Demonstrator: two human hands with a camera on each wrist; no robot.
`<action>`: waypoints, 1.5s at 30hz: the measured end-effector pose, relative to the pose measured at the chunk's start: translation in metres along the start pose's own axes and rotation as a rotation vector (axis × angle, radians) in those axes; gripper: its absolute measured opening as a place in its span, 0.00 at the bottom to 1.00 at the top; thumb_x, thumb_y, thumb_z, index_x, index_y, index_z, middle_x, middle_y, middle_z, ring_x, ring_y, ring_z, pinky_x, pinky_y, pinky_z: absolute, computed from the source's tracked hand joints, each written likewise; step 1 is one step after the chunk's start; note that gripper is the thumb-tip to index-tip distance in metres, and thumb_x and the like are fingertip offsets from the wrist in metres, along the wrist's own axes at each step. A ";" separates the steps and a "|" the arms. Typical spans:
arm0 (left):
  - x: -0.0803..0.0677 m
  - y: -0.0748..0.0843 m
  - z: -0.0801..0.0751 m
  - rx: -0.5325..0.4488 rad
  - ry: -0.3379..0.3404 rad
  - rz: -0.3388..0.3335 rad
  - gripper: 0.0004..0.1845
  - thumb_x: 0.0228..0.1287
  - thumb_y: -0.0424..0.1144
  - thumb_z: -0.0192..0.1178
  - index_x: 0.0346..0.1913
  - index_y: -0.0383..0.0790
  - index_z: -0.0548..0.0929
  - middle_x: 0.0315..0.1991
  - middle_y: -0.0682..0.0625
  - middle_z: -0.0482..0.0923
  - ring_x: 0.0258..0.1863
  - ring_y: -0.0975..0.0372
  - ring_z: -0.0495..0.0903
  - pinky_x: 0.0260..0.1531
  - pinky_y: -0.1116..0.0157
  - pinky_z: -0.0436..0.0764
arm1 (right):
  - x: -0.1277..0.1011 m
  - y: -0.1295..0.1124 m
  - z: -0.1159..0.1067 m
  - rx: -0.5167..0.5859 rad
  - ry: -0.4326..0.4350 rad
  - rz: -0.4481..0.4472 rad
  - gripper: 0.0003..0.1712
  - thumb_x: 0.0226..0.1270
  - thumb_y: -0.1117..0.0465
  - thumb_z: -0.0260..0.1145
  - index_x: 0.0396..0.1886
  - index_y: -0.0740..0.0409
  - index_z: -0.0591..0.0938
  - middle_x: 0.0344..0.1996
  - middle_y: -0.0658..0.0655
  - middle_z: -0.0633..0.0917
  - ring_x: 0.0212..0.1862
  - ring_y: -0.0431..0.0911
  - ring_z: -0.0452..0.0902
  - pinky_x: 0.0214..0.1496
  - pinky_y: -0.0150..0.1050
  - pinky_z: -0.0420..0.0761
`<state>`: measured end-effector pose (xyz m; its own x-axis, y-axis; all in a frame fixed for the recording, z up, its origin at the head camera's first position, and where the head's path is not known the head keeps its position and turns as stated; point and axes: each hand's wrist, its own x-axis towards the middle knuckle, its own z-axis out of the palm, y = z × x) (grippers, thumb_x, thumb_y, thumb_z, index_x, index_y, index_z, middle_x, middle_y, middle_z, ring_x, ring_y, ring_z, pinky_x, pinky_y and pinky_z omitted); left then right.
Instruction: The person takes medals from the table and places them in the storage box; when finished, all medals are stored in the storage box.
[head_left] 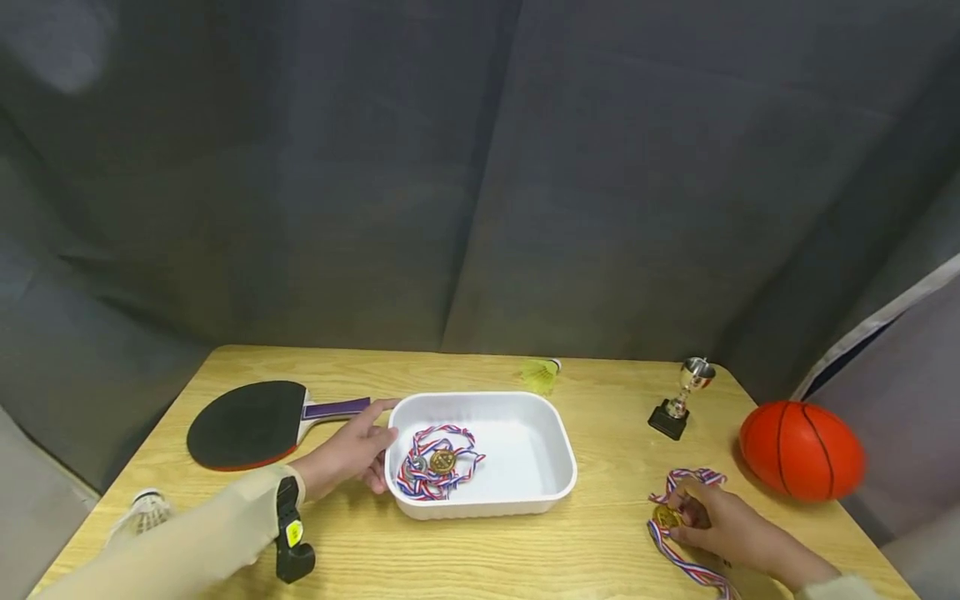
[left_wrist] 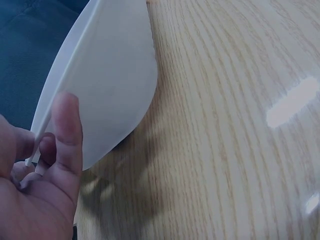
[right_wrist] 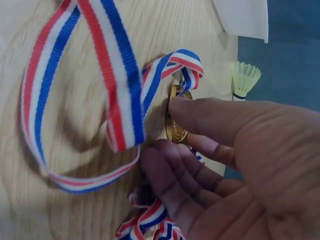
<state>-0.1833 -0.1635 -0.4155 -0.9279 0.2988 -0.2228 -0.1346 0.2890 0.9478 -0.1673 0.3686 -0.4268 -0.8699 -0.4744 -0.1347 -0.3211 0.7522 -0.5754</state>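
From the head camera, your left hand (head_left: 347, 457) lay against the left wall of the white tray (head_left: 558, 467), fingers fairly straight along its rim, with two ribboned medals (head_left: 435, 460) inside just beyond your fingertips. Your right hand (head_left: 726, 523) rested on the wooden table (head_left: 480, 550), fingers curled on a gold medal (head_left: 664, 517) whose ribbon (head_left: 693, 477) looped past your knuckles.

At the left wrist, your thumb (left_wrist: 65, 135) stood against the tray's outer wall and the other fingers tucked under its rim; the grip looked light, so the tray could have slid.

At the right wrist, your thumb and fingers (right_wrist: 190, 175) pinched the medal on edge, ribbon sprawled ahead of them. I judged that the loose loop might have snagged or dragged during a lift.
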 end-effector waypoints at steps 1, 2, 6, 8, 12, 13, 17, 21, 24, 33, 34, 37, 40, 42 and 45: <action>0.000 0.000 0.000 0.000 -0.001 -0.002 0.30 0.85 0.36 0.45 0.83 0.45 0.52 0.31 0.39 0.81 0.22 0.62 0.81 0.22 0.67 0.87 | 0.000 0.000 0.000 0.009 -0.003 0.004 0.16 0.67 0.64 0.74 0.47 0.64 0.76 0.28 0.50 0.73 0.29 0.30 0.63 0.24 0.29 0.63; 0.000 0.000 0.001 -0.001 -0.001 -0.005 0.30 0.85 0.36 0.45 0.83 0.45 0.52 0.31 0.40 0.80 0.22 0.62 0.81 0.22 0.67 0.87 | -0.001 0.000 0.001 0.018 -0.007 0.007 0.17 0.68 0.64 0.74 0.47 0.64 0.76 0.28 0.50 0.72 0.28 0.30 0.63 0.24 0.30 0.63; 0.000 0.001 0.002 -0.004 -0.006 -0.009 0.30 0.86 0.36 0.45 0.83 0.46 0.52 0.31 0.40 0.80 0.21 0.62 0.80 0.22 0.67 0.87 | -0.001 -0.002 0.001 0.056 -0.025 0.033 0.18 0.68 0.65 0.74 0.49 0.65 0.74 0.27 0.50 0.71 0.27 0.31 0.63 0.23 0.30 0.62; 0.000 0.001 0.002 -0.005 -0.006 -0.008 0.30 0.86 0.36 0.45 0.83 0.46 0.53 0.31 0.39 0.80 0.22 0.62 0.80 0.22 0.67 0.87 | -0.001 -0.002 0.000 0.053 -0.018 0.048 0.19 0.68 0.64 0.74 0.48 0.64 0.73 0.28 0.51 0.72 0.28 0.32 0.64 0.24 0.30 0.62; 0.000 0.000 0.001 -0.004 0.001 -0.010 0.30 0.85 0.36 0.45 0.83 0.47 0.53 0.31 0.39 0.80 0.22 0.61 0.80 0.23 0.66 0.88 | -0.001 -0.003 0.002 0.024 0.017 0.035 0.21 0.65 0.63 0.77 0.43 0.62 0.71 0.29 0.51 0.72 0.29 0.30 0.64 0.26 0.29 0.63; 0.000 0.000 0.001 -0.002 0.002 -0.011 0.30 0.85 0.36 0.45 0.83 0.47 0.53 0.31 0.39 0.80 0.22 0.61 0.80 0.22 0.66 0.88 | -0.001 -0.003 0.003 0.021 0.030 0.025 0.22 0.64 0.63 0.77 0.42 0.62 0.70 0.29 0.51 0.72 0.29 0.30 0.64 0.26 0.29 0.63; 0.000 0.000 0.001 0.000 -0.002 -0.011 0.30 0.85 0.36 0.45 0.83 0.47 0.53 0.32 0.38 0.80 0.22 0.61 0.81 0.22 0.66 0.88 | -0.002 0.000 0.006 0.030 0.059 -0.008 0.21 0.63 0.66 0.77 0.40 0.62 0.69 0.28 0.51 0.71 0.29 0.30 0.63 0.24 0.29 0.64; 0.000 0.001 0.001 0.000 0.007 -0.015 0.30 0.85 0.36 0.45 0.83 0.47 0.53 0.33 0.37 0.80 0.22 0.61 0.81 0.22 0.66 0.88 | -0.003 0.004 0.004 0.113 0.027 -0.044 0.15 0.68 0.72 0.71 0.41 0.66 0.70 0.29 0.51 0.72 0.29 0.30 0.66 0.22 0.29 0.68; 0.001 0.002 0.001 0.003 0.017 -0.015 0.30 0.85 0.36 0.45 0.83 0.47 0.53 0.34 0.36 0.80 0.22 0.61 0.81 0.22 0.66 0.87 | -0.002 0.007 0.002 0.251 -0.025 -0.103 0.10 0.73 0.74 0.64 0.44 0.72 0.71 0.30 0.50 0.75 0.29 0.31 0.71 0.21 0.28 0.74; 0.001 0.002 0.000 0.001 0.014 -0.004 0.30 0.85 0.36 0.45 0.83 0.46 0.53 0.33 0.37 0.81 0.22 0.61 0.81 0.22 0.67 0.87 | -0.001 0.009 -0.006 0.544 -0.200 -0.083 0.13 0.79 0.71 0.57 0.49 0.83 0.69 0.33 0.49 0.83 0.32 0.34 0.83 0.31 0.28 0.86; 0.001 0.002 0.000 0.000 0.014 -0.005 0.30 0.85 0.36 0.45 0.83 0.46 0.53 0.33 0.37 0.81 0.22 0.61 0.81 0.22 0.67 0.87 | -0.001 0.010 -0.007 0.563 -0.218 -0.075 0.14 0.79 0.71 0.57 0.50 0.83 0.69 0.33 0.49 0.84 0.32 0.34 0.83 0.32 0.28 0.87; 0.001 0.001 -0.001 0.000 0.013 -0.008 0.30 0.85 0.36 0.45 0.83 0.47 0.53 0.33 0.37 0.81 0.22 0.61 0.81 0.23 0.67 0.87 | -0.001 0.010 -0.011 0.668 -0.291 -0.065 0.13 0.81 0.71 0.53 0.53 0.82 0.67 0.34 0.50 0.84 0.32 0.35 0.84 0.34 0.27 0.86; 0.001 0.000 -0.001 -0.002 0.011 -0.009 0.30 0.85 0.36 0.46 0.83 0.47 0.53 0.33 0.37 0.81 0.22 0.61 0.81 0.23 0.67 0.87 | -0.001 0.010 -0.015 0.778 -0.370 -0.067 0.11 0.83 0.71 0.49 0.56 0.76 0.67 0.36 0.50 0.85 0.34 0.35 0.85 0.38 0.26 0.86; 0.002 0.000 -0.001 -0.004 0.008 -0.009 0.30 0.85 0.36 0.46 0.83 0.47 0.53 0.34 0.37 0.81 0.23 0.61 0.81 0.23 0.67 0.87 | 0.000 0.009 -0.017 0.810 -0.388 -0.062 0.09 0.84 0.71 0.48 0.56 0.73 0.67 0.37 0.50 0.86 0.36 0.36 0.87 0.39 0.26 0.88; 0.002 -0.001 -0.001 -0.006 0.001 -0.003 0.30 0.85 0.36 0.46 0.83 0.46 0.53 0.34 0.37 0.81 0.23 0.61 0.81 0.22 0.67 0.87 | 0.001 0.005 -0.022 0.810 -0.365 -0.041 0.10 0.84 0.70 0.50 0.58 0.70 0.68 0.38 0.51 0.86 0.38 0.37 0.87 0.41 0.29 0.90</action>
<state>-0.1852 -0.1638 -0.4168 -0.9280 0.2965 -0.2257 -0.1397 0.2848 0.9484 -0.1781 0.3818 -0.4115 -0.6459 -0.7138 -0.2707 0.1340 0.2430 -0.9607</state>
